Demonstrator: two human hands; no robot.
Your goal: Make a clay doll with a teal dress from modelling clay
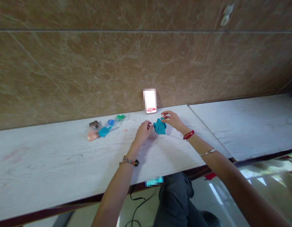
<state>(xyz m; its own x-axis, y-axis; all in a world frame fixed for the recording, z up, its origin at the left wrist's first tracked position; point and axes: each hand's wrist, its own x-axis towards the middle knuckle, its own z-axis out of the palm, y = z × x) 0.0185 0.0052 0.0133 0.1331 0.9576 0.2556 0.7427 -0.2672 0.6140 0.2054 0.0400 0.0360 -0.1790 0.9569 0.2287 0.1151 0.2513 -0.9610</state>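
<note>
A lumpy teal modelling clay piece with petal-like folds stands on the white table between my hands. My right hand reaches its upper right edge, thumb and fingers bent around that edge. At the clay's left side, my left hand has its fingers curled together in a pinch. Whatever the left fingertips hold, if anything, is too small to make out. A tiny peach clay bit lies on the table left of my left hand.
A phone with a bright, blurred screen leans on the marbled wall behind the clay. To the left lie packets of peach clay, blue clay, green clay and a dark packet. A seam crosses the table at right.
</note>
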